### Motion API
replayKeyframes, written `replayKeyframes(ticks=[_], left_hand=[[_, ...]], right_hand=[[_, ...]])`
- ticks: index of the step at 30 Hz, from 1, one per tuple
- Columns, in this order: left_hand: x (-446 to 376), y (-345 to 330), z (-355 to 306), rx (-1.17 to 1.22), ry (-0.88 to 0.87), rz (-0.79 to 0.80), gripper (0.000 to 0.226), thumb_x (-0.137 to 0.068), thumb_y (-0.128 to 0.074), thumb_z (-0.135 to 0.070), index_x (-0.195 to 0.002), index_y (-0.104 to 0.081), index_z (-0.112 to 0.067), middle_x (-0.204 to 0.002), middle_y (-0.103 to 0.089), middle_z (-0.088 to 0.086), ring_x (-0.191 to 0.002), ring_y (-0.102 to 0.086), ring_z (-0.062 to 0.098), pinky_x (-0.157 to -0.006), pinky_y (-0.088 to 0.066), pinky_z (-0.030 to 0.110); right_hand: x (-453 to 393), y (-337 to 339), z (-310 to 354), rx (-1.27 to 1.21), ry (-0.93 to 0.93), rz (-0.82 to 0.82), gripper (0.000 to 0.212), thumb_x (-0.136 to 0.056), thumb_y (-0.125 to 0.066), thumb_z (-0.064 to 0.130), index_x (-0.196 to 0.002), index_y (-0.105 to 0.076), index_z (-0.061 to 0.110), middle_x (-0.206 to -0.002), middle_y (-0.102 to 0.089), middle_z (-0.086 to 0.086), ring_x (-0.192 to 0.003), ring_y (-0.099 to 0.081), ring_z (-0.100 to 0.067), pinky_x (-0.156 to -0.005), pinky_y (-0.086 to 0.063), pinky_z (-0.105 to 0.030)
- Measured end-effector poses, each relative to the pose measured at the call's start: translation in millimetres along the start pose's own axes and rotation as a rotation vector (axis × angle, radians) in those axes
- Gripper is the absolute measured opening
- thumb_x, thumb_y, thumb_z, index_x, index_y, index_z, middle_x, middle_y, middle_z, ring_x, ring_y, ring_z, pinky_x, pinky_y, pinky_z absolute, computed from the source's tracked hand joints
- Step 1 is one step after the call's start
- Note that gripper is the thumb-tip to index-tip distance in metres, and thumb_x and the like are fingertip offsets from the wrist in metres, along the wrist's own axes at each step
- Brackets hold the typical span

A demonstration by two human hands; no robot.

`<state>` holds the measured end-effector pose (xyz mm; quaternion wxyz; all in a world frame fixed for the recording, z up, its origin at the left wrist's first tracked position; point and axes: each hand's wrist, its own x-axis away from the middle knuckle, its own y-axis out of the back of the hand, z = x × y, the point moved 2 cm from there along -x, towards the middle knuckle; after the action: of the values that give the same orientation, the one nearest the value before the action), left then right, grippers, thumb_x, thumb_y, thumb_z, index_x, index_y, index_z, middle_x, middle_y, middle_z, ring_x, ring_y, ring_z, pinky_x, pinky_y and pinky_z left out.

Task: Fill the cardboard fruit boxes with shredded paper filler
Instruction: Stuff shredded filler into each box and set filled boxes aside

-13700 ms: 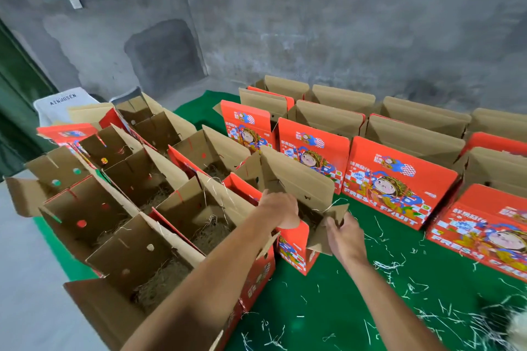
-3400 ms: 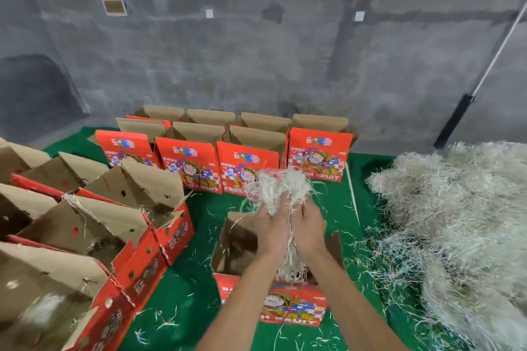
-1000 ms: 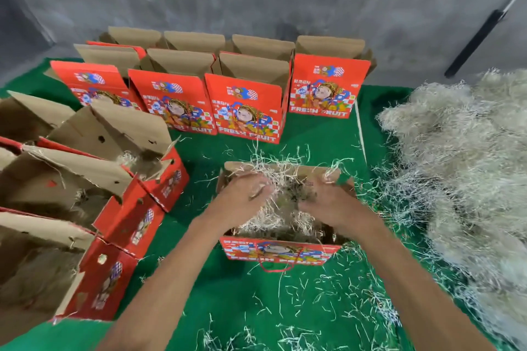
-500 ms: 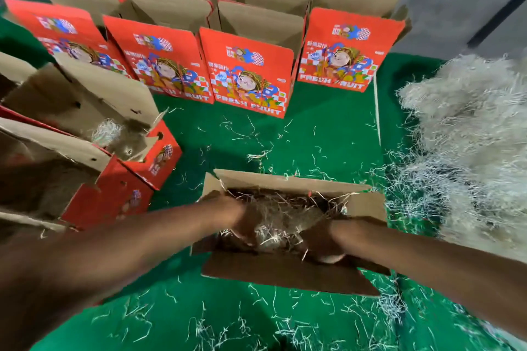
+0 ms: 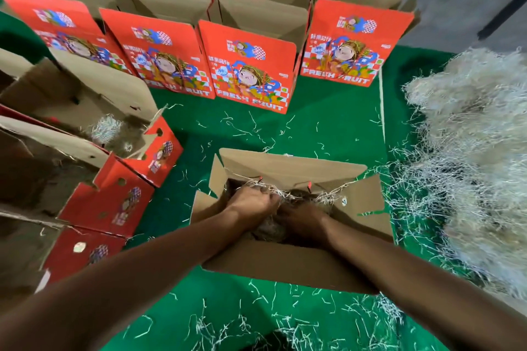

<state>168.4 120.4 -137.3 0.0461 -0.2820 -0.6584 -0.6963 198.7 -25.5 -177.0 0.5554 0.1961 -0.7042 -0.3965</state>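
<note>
Shredded pale paper filler (image 5: 268, 229) sits low inside the open brown cardboard fruit box (image 5: 288, 172) nearest you. Your left hand (image 5: 251, 204) and right hand (image 5: 302, 221) are both sunk in that box, pressing the filler; finger posture I cannot tell. Strands (image 5: 328, 195) hang over the box's far flap. Risk: withdrawing with snagged strands drags filler out onto the green cloth (image 5: 328, 125) around the box.

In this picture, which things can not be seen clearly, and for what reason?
- Head view: the fingertips of the left hand and right hand are hidden in the shredded paper in the open box.
- The box's floor: covered by hands and paper.
- The paper pile: cut off by the right edge.
</note>
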Motion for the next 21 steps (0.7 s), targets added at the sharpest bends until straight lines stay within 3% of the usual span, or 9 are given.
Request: replayKeyframes(ticks=[2, 3, 4, 6, 8, 10, 12, 17, 21], left_hand=[[3, 5, -4, 0.023, -0.064, -0.076, 0.035, -0.102, -0.037, -0.025, -0.135, -0.042, -0.013, -0.132, -0.052, 0.017, -0.115, -0.054, 0.032, -0.076, -0.043, 0.040], [3, 3, -4, 0.043, -0.092, -0.088, 0.036, -0.103, -0.036, -0.027, -0.136, -0.042, -0.013, -0.137, -0.048, 0.017, -0.121, -0.050, 0.032, -0.079, -0.043, 0.040], [2, 3, -4, 0.121, -0.093, -0.094, 0.036, -0.102, -0.037, -0.028, -0.136, -0.043, -0.015, -0.139, -0.046, 0.015, -0.124, -0.047, 0.031, -0.082, -0.042, 0.040], [-2, -6, 3, 0.226, -0.046, -0.025, 0.037, -0.099, -0.044, -0.031, -0.134, -0.047, -0.019, -0.139, -0.046, 0.012, -0.125, -0.044, 0.027, -0.092, -0.040, 0.038], [-6, -17, 10, 0.318, 0.089, 0.122, 0.039, -0.097, -0.044, -0.034, -0.132, -0.050, -0.019, -0.140, -0.049, 0.010, -0.123, -0.047, 0.025, -0.099, -0.037, 0.037], [-12, -27, 13, 0.313, 0.132, 0.192, 0.040, -0.099, -0.040, -0.038, -0.132, -0.053, -0.019, -0.140, -0.052, 0.008, -0.124, -0.050, 0.025, -0.103, -0.038, 0.037], [-17, -28, 12, 0.301, 0.129, 0.233, 0.042, -0.102, -0.035, -0.041, -0.134, -0.052, -0.020, -0.141, -0.052, 0.008, -0.126, -0.051, 0.025, -0.105, -0.040, 0.039], [-22, -28, 9, 0.165, 0.098, 0.255, 0.041, -0.103, -0.035, -0.038, -0.141, -0.043, -0.024, -0.146, -0.046, 0.006, -0.129, -0.048, 0.029, -0.100, -0.041, 0.042], [-14, -37, 5, -0.049, 0.116, 0.259, 0.086, -0.086, -0.062, -0.057, -0.153, -0.020, -0.022, -0.154, -0.033, 0.008, -0.134, -0.042, 0.032, -0.101, -0.041, 0.046]], right_hand=[[-2, -2, -6, -0.008, -0.032, 0.033, 0.060, -0.102, -0.041, 0.036, -0.156, -0.015, 0.029, -0.156, -0.032, -0.014, -0.103, -0.066, -0.038, -0.057, -0.049, -0.043], [-4, -2, -10, -0.003, -0.022, 0.066, 0.061, -0.100, -0.042, 0.046, -0.154, -0.016, 0.033, -0.150, -0.043, -0.013, -0.108, -0.064, -0.036, -0.069, -0.054, -0.045], [-6, -2, -12, -0.047, -0.022, 0.107, 0.063, -0.097, -0.047, 0.053, -0.152, -0.023, 0.034, -0.142, -0.053, -0.012, -0.111, -0.063, -0.034, -0.083, -0.052, -0.043], [-3, 4, -15, -0.124, -0.060, 0.125, 0.055, -0.093, -0.055, 0.053, -0.142, -0.044, 0.029, -0.133, -0.060, -0.007, -0.115, -0.060, -0.030, -0.094, -0.046, -0.036], [1, 8, -10, -0.323, -0.107, -0.012, 0.032, -0.099, -0.048, 0.038, -0.123, -0.059, 0.021, -0.121, -0.061, -0.001, -0.108, -0.058, -0.019, -0.087, -0.044, -0.028], [4, 18, -17, -0.493, -0.286, -0.080, 0.024, -0.098, -0.042, 0.022, -0.101, -0.064, 0.015, -0.098, -0.060, -0.003, -0.090, -0.058, -0.016, -0.073, -0.041, -0.026], [9, 26, -22, -0.571, -0.447, -0.087, 0.026, -0.096, -0.045, 0.010, -0.109, -0.067, 0.009, -0.104, -0.066, -0.012, -0.098, -0.064, -0.026, -0.078, -0.048, -0.033], [15, -17, -15, -0.495, -0.464, 0.153, 0.033, -0.098, -0.051, 0.009, -0.130, -0.058, 0.007, -0.130, -0.062, -0.015, -0.120, -0.060, -0.033, -0.096, -0.051, -0.044], [4, -17, -17, -0.446, -0.421, 0.218, 0.060, -0.092, -0.059, 0.033, -0.144, -0.042, 0.008, -0.140, -0.055, -0.014, -0.124, -0.057, -0.033, -0.098, -0.049, -0.045]])
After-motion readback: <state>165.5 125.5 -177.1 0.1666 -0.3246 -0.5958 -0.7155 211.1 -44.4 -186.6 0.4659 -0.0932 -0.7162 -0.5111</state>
